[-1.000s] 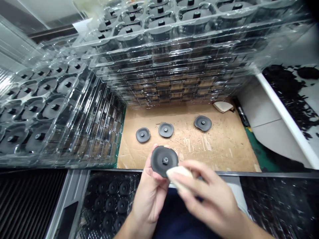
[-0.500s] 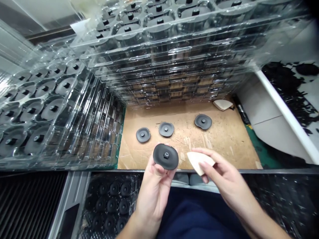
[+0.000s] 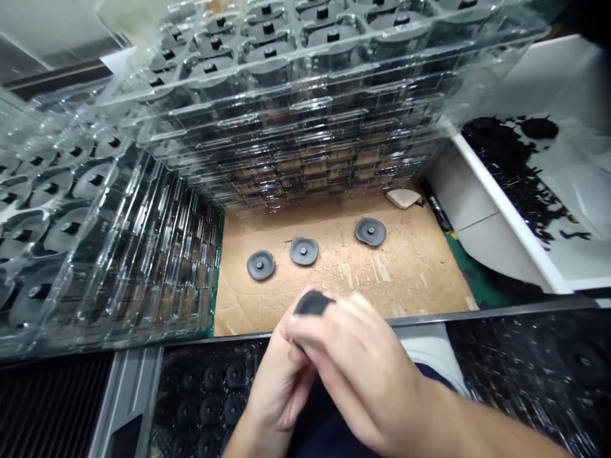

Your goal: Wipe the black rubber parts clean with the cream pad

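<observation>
A black disc (image 3: 311,303) sits in my left hand (image 3: 281,366), whose fingers are closed around it; only its upper edge shows. My right hand (image 3: 365,362) lies across the disc with curled fingers, slightly blurred, and covers most of it. The cream wedge-shaped pad that was in this hand half a second ago is hidden behind the fingers. On the cardboard beyond my hands lie a grey-black disc (image 3: 260,265) at the left, a second disc (image 3: 303,251) beside it and a third disc (image 3: 370,231) farther right, each with a small hub in its middle.
Tall stacks of clear plastic trays (image 3: 305,108) holding discs stand behind and to the left of the cardboard (image 3: 334,280). Another cream wedge (image 3: 403,198) and a black pen-like tool (image 3: 436,207) lie at back right. A white bin (image 3: 506,210) contains black scraps (image 3: 506,159).
My right hand has moved left onto the disc in my left hand, hiding the cream pad and most of the disc. The camera view has shifted slightly to the right.
</observation>
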Motion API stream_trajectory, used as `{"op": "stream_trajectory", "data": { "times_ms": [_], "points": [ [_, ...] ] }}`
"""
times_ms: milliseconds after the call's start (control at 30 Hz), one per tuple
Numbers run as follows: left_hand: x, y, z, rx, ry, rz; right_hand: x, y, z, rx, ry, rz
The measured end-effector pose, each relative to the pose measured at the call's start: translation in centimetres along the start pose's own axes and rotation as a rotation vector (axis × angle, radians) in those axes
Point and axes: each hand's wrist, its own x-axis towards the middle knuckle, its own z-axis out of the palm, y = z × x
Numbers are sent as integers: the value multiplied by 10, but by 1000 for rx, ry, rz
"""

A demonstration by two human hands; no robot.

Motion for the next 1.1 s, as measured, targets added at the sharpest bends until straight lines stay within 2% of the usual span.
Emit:
{"op": "stream_trajectory", "data": {
  "times_ms": [67,100,167,233,267,333,400,500,567,633,667,700,767,833,867,933,1000,1100],
  "points": [
    [0,1,0,0,25,9,-2,-1,-2,82,-119,32],
    [0,1,0,3,17,4,-1,-1,-2,86,-118,58],
    [0,-1,0,5,-44,-17,5,0,-1,18,-8,76],
    [0,-1,0,0,-78,-32,7,2,0,-42,84,28],
    [0,0,-1,-9,-75,-32,6,2,-1,-28,73,-7],
    [0,3,-4,-34,-69,-40,-2,3,-6,36,-45,-30],
    [1,5,-6,-58,-104,-66,-13,4,-14,38,-126,35],
    [2,4,-8,-66,-152,-99,-16,7,-24,-159,-44,122],
    [2,1,-7,-55,-127,-136,-6,12,-27,-217,5,6],
    [1,0,-7,-40,-123,-163,6,22,-28,-89,-24,-162],
    [0,0,-7,-36,-135,-168,9,29,-27,-3,-33,-190],
    [-1,1,-8,-36,-161,-167,10,37,-25,58,-22,-145],
    [-3,4,-10,-49,-222,-162,2,56,-18,72,47,89],
    [-4,6,-12,-74,-268,-173,-17,73,-4,14,92,311],
    [-4,6,-13,-84,-281,-173,-29,82,5,3,82,369],
    [-3,6,-13,-102,-292,-173,-51,94,20,13,32,394],
    [-1,5,-11,-111,-306,-169,-64,100,26,23,-2,412],
    [1,4,-9,-113,-333,-175,-57,90,9,16,50,474]
  ]
}}
